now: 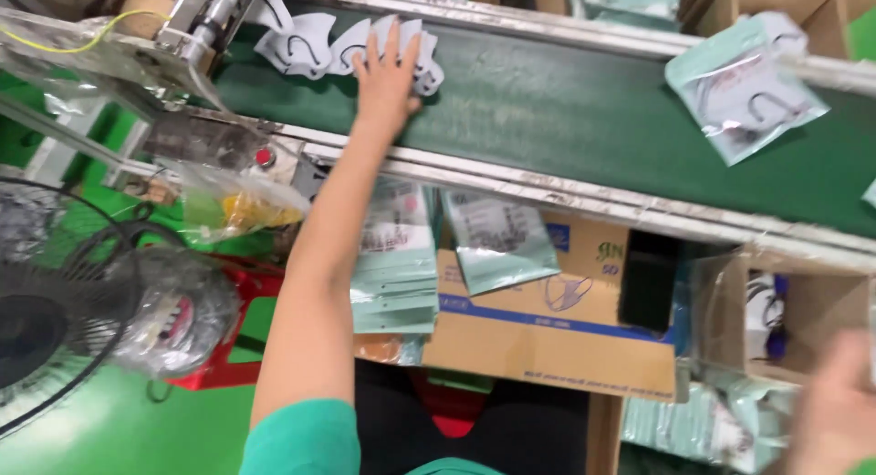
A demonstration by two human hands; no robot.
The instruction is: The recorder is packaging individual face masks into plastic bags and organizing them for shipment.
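A fan (41, 320) is idling at left as the left hand (388, 78), fingers spread flat, is pressing white masks (306, 46) on the belt (566, 119); a packed pouch (744, 87) is riding along; right hand (835, 411) blurred, grip unclear

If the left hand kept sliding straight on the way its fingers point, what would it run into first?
The left hand already lies flat on the pale masks on the green belt. Straight on, its fingertips would probably meet the belt's far metal rail next, though depth is hard to judge.
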